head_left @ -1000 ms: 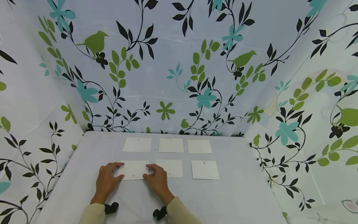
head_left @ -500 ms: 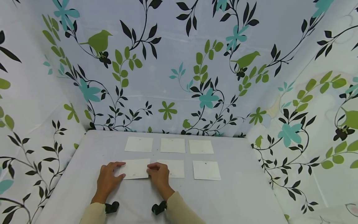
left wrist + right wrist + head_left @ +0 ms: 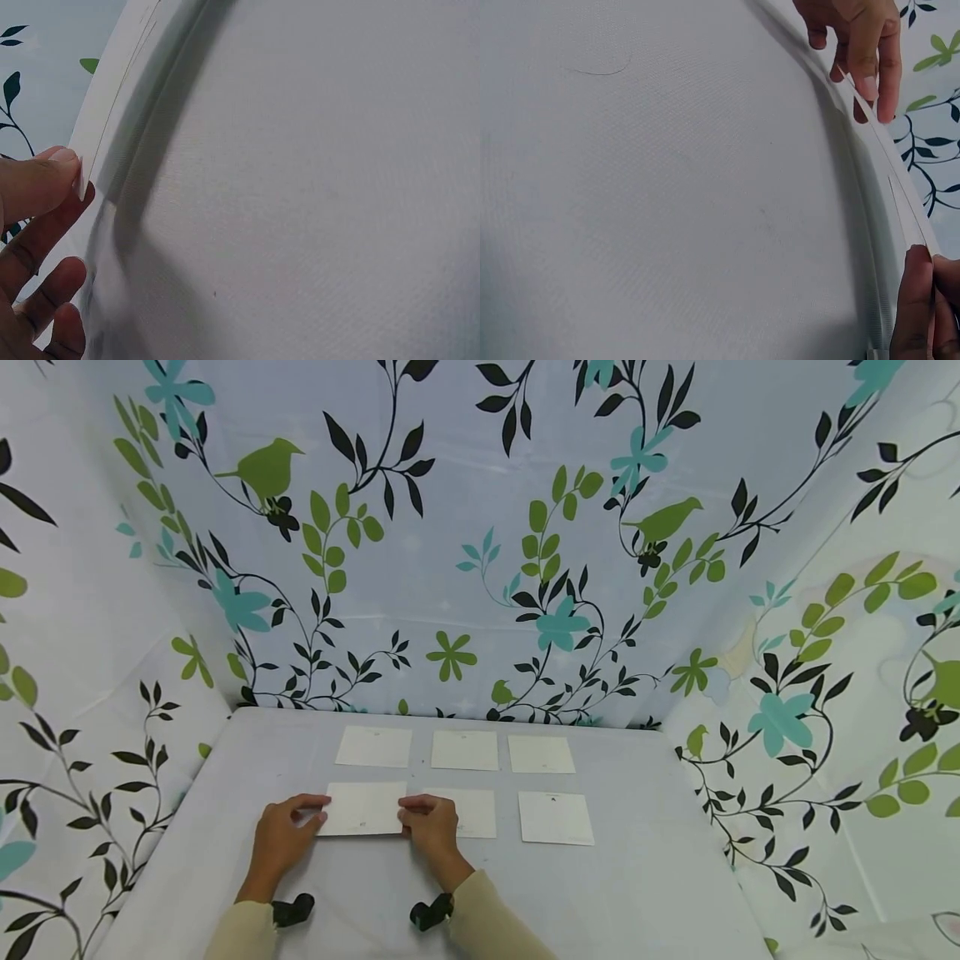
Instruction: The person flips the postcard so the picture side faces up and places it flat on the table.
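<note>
A blank white card (image 3: 364, 810) with a tiny mark near its lower edge is held between my two hands. My left hand (image 3: 281, 843) pinches its left side, thumb and forefinger on the corner (image 3: 82, 178) in the left wrist view, the other fingers loosely bent. On the opposite side my right hand (image 3: 435, 839) pinches the right edge. The right wrist view shows the card (image 3: 889, 154) edge-on between both hands, raised off the cloth with a shadow below it. Thin lines run along its edge. A second card (image 3: 476, 814) lies partly behind my right hand.
Three similar cards form the back row: a left one (image 3: 373, 747), a middle one (image 3: 465, 751) and a right one (image 3: 542, 754). Another card (image 3: 556, 817) lies at front right. White cloth covers the table (image 3: 637, 877); a patterned curtain (image 3: 450, 568) hangs behind.
Both hands have gone from touching the card's sides to pinching its edges. The card has come up off the table, and its near edge now stands higher. The other cards lie as before.
</note>
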The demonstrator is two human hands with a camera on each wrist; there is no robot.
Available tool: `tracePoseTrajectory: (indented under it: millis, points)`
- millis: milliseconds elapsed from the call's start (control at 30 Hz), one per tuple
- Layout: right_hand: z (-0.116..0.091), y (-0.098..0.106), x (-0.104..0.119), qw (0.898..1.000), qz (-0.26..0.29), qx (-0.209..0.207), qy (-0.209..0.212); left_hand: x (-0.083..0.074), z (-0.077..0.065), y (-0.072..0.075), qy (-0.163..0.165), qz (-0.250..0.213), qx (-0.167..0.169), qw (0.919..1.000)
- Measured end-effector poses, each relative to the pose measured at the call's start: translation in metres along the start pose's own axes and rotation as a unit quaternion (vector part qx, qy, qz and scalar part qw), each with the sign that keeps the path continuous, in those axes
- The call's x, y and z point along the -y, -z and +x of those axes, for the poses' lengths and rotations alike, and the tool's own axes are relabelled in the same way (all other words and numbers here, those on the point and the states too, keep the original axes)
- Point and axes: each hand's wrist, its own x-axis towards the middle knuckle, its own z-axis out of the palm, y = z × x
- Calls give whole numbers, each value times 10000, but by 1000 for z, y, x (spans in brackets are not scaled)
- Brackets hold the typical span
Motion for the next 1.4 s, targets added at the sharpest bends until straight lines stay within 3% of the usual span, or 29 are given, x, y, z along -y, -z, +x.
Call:
tracePoseTrajectory:
  millis: [367, 700, 1400]
  points:
    - [5, 7, 3, 9984, 271, 489, 45, -6, 5, 13, 260, -316, 80, 9991]
    - [12, 15, 9, 9930, 666, 976, 85, -11, 10, 25, 177, -350, 98, 9992]
    - [16, 17, 7, 9936, 675, 896, 112, -15, 13, 21, 232, -499, -338, 9979]
